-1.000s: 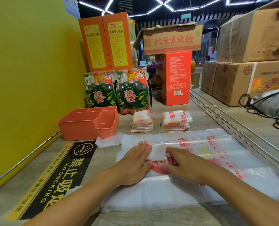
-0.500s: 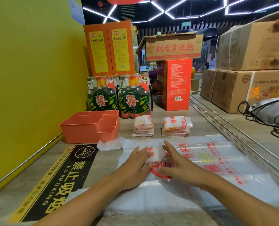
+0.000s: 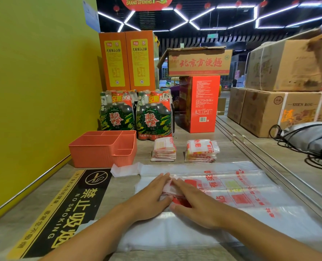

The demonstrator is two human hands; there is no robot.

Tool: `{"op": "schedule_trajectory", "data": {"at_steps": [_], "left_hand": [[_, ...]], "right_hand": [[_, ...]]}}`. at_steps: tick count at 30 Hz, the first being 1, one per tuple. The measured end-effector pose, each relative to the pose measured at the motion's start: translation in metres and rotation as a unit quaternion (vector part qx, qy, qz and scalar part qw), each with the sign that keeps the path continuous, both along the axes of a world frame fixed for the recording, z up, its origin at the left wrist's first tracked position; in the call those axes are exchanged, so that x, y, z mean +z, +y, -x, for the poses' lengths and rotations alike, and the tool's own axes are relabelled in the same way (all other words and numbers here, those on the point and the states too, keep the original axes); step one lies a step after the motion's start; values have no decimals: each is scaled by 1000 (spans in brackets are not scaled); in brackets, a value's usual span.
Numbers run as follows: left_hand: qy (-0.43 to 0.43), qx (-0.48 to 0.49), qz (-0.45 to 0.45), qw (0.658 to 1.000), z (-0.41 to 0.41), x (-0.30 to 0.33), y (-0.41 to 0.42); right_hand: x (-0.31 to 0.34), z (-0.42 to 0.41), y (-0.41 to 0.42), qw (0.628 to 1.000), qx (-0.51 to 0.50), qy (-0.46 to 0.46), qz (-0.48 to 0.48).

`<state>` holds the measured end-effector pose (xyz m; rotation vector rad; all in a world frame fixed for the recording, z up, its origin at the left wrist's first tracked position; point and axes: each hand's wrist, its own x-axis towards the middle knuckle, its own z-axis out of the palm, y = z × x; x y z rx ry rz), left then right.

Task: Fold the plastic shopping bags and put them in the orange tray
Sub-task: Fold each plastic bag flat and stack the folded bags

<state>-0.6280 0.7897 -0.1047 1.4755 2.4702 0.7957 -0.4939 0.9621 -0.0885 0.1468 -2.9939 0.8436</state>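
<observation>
head | wood-grain counter (image 3: 175, 146) by yellow wall (image 3: 33, 91), hexagon ceiling lights | left hand (image 3: 150, 196) and right hand (image 3: 196, 206), fingers straight, press a folded strip on flat plastic bag (image 3: 241, 187) | orange tray (image 3: 103, 149) left-rear, beside two folded-bag stacks (image 3: 164, 149)

"GRAND OPENING" on red hanging sign (image 3: 147, 2) at 12 o'clock; "NO SMOKING" w/ 禁止吸烟 on black floor sticker (image 3: 62, 213) at 8; "北京方便麵" on open carton (image 3: 198, 63); "SHEN" on brown box (image 3: 288, 112) at 3.
</observation>
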Motion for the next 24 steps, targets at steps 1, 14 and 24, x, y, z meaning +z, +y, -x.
{"op": "schedule_trajectory", "data": {"at_steps": [1, 14, 24], "left_hand": [[-2, 6, 8, 1000, 0, 2, -1], [45, -44, 167, 984, 0, 16, 0], [11, -53, 133, 990, 3, 15, 0]], "right_hand": [[-1, 1, 1, 999, -4, -9, -34], [7, 2, -5, 992, -2, -38, -122], [2, -2, -9, 994, -40, -15, -99]]}}
